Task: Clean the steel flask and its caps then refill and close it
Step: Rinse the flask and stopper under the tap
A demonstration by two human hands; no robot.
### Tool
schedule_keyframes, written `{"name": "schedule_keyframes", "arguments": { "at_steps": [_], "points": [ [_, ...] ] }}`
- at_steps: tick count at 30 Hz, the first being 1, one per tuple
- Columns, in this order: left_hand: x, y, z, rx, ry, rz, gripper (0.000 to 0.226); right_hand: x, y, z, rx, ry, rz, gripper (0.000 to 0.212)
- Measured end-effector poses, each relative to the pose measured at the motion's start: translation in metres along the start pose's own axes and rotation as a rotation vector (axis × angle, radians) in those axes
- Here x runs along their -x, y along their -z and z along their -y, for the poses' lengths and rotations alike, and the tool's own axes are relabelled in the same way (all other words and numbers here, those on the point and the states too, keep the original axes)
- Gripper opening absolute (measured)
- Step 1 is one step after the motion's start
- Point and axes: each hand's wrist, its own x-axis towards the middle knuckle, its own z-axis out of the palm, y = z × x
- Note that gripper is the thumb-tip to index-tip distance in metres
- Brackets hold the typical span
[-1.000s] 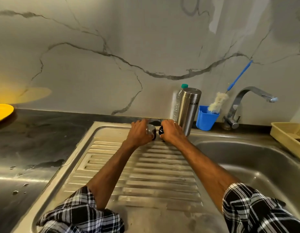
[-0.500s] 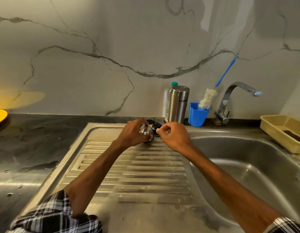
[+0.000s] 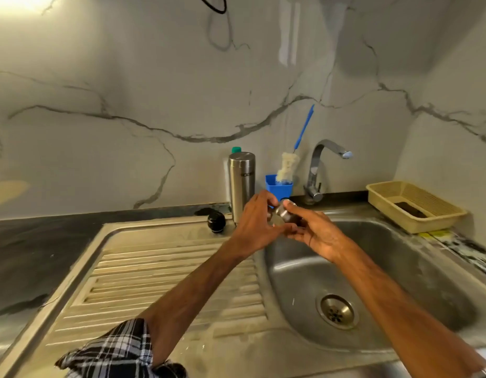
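The steel flask [image 3: 241, 184] stands upright at the back edge of the sink unit, against the marble wall. A black inner cap [image 3: 216, 221] lies on the steel just left of the flask. A small steel outer cap [image 3: 282, 213] is held between both hands above the left rim of the sink basin [image 3: 386, 271]. My left hand [image 3: 257, 222] grips it from the left, my right hand [image 3: 312, 227] from the right and below. Fingers hide most of the cap.
A blue cup [image 3: 280, 188] with a blue-handled bottle brush [image 3: 289, 165] stands beside the tap [image 3: 322, 170]. A beige plastic basket [image 3: 413, 207] sits at the right. A ribbed drainboard [image 3: 168, 276] lies left of the basin, dark countertop [image 3: 32, 246] beyond. A green-capped bottle [image 3: 236, 149] hides behind the flask.
Both hands lifted the steel cap from the drainboard's back edge and carried it right, over the basin rim. The black cap was left lying beside the flask.
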Motion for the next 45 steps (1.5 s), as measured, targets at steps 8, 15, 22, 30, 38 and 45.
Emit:
{"name": "schedule_keyframes", "arguments": {
  "at_steps": [8, 15, 22, 30, 38, 45],
  "points": [
    [-0.065, -0.062, 0.004, -0.213, 0.024, 0.27, 0.031, -0.046, 0.087, -0.023, 0.401, 0.179, -0.457, 0.066],
    [-0.128, -0.105, -0.002, -0.212, 0.061, 0.192, 0.037, -0.062, 0.117, -0.04, 0.58, 0.243, -0.567, 0.062],
    [-0.164, -0.143, 0.002, -0.283, 0.04, 0.177, 0.033, -0.065, 0.132, -0.045, 0.557, 0.264, -0.572, 0.058],
    [-0.184, -0.157, 0.009, -0.395, -0.025, 0.151, 0.028, -0.073, 0.134, -0.052, 0.621, 0.258, -0.548, 0.064],
    [-0.182, -0.158, 0.017, -0.319, 0.007, 0.075, 0.02, -0.075, 0.134, -0.051, 0.592, 0.254, -0.521, 0.06],
    [-0.173, -0.156, 0.023, -0.13, 0.092, -0.018, 0.014, -0.075, 0.136, -0.049, 0.562, 0.242, -0.523, 0.066]
  ]
}}
